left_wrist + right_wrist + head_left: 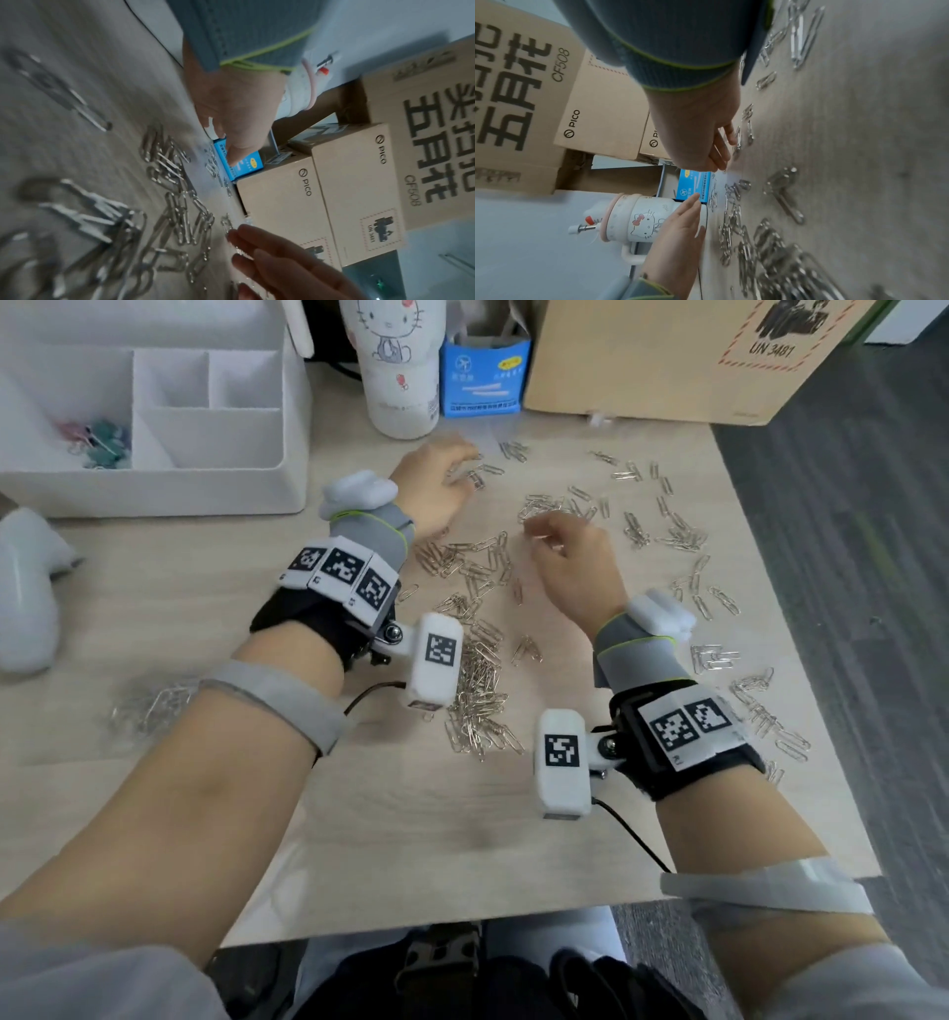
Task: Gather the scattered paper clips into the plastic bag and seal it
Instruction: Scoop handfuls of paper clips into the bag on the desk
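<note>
dozens of silver paper clips (477, 680) lie scattered across a light wood table (400, 839), thickest in a loose band down the middle between the two forearms, with thinner groups toward the right edge and a blurred cluster at the left edge. the left hand (436, 480) reaches to the far side of the table, near a white cartoon-cat cup (398, 367), its fingers stretched out fairly straight just above or on a few clips; it grips nothing that can be seen. the right hand (570, 562) hovers over the middle of the spread with its fingers bent down toward the clips; whether it pinches any cannot be told, as the fingertips are blurred. the plastic bag cannot be made out with certainty; a faint clear sheen lies under the clips by the left hand. both wrists wear grey cuffs, black straps and white blocks with black-and-white square codes. behind the clips stand a small blue box (485, 377) and a brown cardboard box (662, 356). a white desk organiser (154, 490) sits at far left, with pastel binder clips (97, 441) in one compartment.
</note>
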A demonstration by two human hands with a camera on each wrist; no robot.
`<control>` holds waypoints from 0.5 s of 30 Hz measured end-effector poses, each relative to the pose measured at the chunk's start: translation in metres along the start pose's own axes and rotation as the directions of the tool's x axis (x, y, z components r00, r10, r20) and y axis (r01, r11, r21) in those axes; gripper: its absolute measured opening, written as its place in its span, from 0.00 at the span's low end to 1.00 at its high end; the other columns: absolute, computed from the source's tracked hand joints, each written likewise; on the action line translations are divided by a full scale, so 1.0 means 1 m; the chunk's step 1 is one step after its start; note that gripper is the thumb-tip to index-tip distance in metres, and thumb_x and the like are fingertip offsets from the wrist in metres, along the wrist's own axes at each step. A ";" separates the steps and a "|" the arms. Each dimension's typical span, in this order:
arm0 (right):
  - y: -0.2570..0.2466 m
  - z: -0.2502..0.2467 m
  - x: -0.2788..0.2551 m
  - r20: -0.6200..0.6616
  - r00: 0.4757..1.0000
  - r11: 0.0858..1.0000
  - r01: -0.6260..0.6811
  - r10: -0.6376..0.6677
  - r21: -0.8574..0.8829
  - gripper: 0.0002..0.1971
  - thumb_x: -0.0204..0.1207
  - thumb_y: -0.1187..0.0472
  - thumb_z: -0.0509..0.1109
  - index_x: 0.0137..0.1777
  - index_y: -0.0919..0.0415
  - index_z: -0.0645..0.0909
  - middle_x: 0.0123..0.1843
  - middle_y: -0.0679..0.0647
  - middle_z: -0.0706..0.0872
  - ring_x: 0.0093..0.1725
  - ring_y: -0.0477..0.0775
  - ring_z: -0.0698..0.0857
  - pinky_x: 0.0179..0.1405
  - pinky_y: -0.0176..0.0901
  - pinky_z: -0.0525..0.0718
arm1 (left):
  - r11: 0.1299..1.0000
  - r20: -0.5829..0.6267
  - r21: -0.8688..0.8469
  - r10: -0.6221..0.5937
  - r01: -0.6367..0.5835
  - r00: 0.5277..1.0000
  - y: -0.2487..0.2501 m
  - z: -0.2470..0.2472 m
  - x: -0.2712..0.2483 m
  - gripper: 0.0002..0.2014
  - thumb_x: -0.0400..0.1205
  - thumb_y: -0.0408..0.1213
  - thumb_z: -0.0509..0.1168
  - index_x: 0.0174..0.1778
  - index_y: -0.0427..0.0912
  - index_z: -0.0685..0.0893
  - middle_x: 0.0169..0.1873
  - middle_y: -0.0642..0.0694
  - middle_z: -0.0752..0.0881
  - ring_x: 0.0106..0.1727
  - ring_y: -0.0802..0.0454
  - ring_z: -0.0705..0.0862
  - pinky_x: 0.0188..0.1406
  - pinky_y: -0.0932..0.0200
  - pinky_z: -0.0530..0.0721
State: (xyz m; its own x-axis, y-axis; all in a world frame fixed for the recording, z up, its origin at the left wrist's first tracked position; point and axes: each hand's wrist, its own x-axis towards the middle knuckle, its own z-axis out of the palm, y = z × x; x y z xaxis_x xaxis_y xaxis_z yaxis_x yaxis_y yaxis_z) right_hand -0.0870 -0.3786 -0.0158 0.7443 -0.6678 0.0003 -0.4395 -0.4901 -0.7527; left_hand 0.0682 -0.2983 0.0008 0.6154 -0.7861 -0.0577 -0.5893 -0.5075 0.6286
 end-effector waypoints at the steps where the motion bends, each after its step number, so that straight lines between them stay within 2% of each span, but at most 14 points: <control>1: -0.002 -0.003 0.004 -0.017 1.000 1.000 -0.004 0.004 -0.008 0.15 0.77 0.66 0.62 0.62 0.66 0.82 0.59 0.60 0.87 0.55 0.56 0.83 0.55 0.35 0.75 | 0.999 0.020 0.034 -0.005 0.004 1.000 0.002 0.001 0.006 0.21 0.83 0.34 0.56 0.74 0.40 0.70 0.79 0.42 0.65 0.78 0.45 0.66 0.73 0.61 0.63; 3: -0.004 -0.006 0.013 -0.014 1.000 0.999 0.008 -0.008 -0.047 0.17 0.76 0.67 0.61 0.63 0.67 0.82 0.60 0.61 0.86 0.60 0.58 0.82 0.59 0.37 0.74 | 0.995 0.056 0.099 -0.028 0.023 0.998 0.005 0.003 0.013 0.22 0.84 0.34 0.54 0.76 0.37 0.66 0.79 0.38 0.62 0.80 0.43 0.62 0.74 0.59 0.60; 6: -0.007 -0.002 0.021 0.027 0.999 0.997 0.035 -0.033 -0.075 0.23 0.71 0.58 0.56 0.60 0.68 0.83 0.62 0.63 0.85 0.64 0.60 0.80 0.66 0.43 0.72 | 0.983 0.129 0.176 -0.068 0.045 0.989 0.009 0.005 0.017 0.28 0.80 0.44 0.52 0.75 0.35 0.66 0.78 0.35 0.63 0.80 0.41 0.59 0.78 0.48 0.58; 8: -0.006 0.004 0.021 0.042 0.996 0.996 0.074 -0.072 -0.042 0.23 0.70 0.56 0.56 0.54 0.69 0.85 0.61 0.64 0.84 0.64 0.60 0.79 0.70 0.52 0.70 | 0.981 0.159 0.192 -0.058 0.027 0.986 0.009 0.006 0.015 0.32 0.75 0.50 0.49 0.71 0.35 0.71 0.75 0.37 0.68 0.78 0.42 0.64 0.76 0.46 0.62; 9: -0.005 0.006 0.021 0.045 0.997 0.997 0.071 -0.070 -0.026 0.22 0.70 0.57 0.58 0.55 0.69 0.85 0.64 0.63 0.82 0.67 0.59 0.77 0.73 0.53 0.68 | 0.983 0.157 0.183 -0.041 0.012 0.987 0.008 0.005 0.013 0.31 0.74 0.50 0.49 0.67 0.34 0.74 0.72 0.37 0.72 0.74 0.41 0.69 0.72 0.48 0.67; 11: -0.001 0.009 0.018 0.036 0.997 0.998 0.063 -0.063 0.001 0.25 0.66 0.58 0.58 0.61 0.68 0.83 0.68 0.60 0.79 0.70 0.57 0.74 0.76 0.43 0.62 | 0.982 0.133 0.188 -0.023 -0.002 0.991 0.007 0.003 0.010 0.23 0.77 0.44 0.55 0.63 0.35 0.79 0.67 0.37 0.77 0.67 0.39 0.76 0.65 0.51 0.73; 13: 0.002 0.011 0.015 0.034 0.997 0.997 0.074 -0.074 -0.013 0.27 0.64 0.59 0.58 0.63 0.67 0.82 0.69 0.60 0.78 0.70 0.58 0.72 0.70 0.33 0.59 | 0.976 0.119 0.215 0.003 -0.029 0.993 0.004 0.000 0.006 0.17 0.79 0.40 0.60 0.62 0.37 0.81 0.65 0.38 0.80 0.65 0.39 0.78 0.65 0.52 0.73; 15: 0.003 0.011 0.014 0.051 0.995 0.995 0.091 -0.089 -0.036 0.26 0.65 0.63 0.61 0.64 0.68 0.81 0.69 0.61 0.77 0.71 0.60 0.72 0.69 0.34 0.59 | 0.972 0.139 0.228 0.030 -0.061 0.990 0.002 -0.003 0.000 0.19 0.77 0.44 0.60 0.59 0.38 0.84 0.62 0.38 0.82 0.63 0.38 0.79 0.64 0.52 0.74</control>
State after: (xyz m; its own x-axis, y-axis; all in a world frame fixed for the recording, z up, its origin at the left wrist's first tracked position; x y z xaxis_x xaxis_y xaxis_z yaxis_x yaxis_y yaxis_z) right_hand -0.0725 -0.3837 -0.0250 0.8051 -0.5921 0.0342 -0.3874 -0.5686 -0.7257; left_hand 0.0681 -0.2983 0.0043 0.5190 -0.8422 -0.1461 -0.7298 -0.5256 0.4373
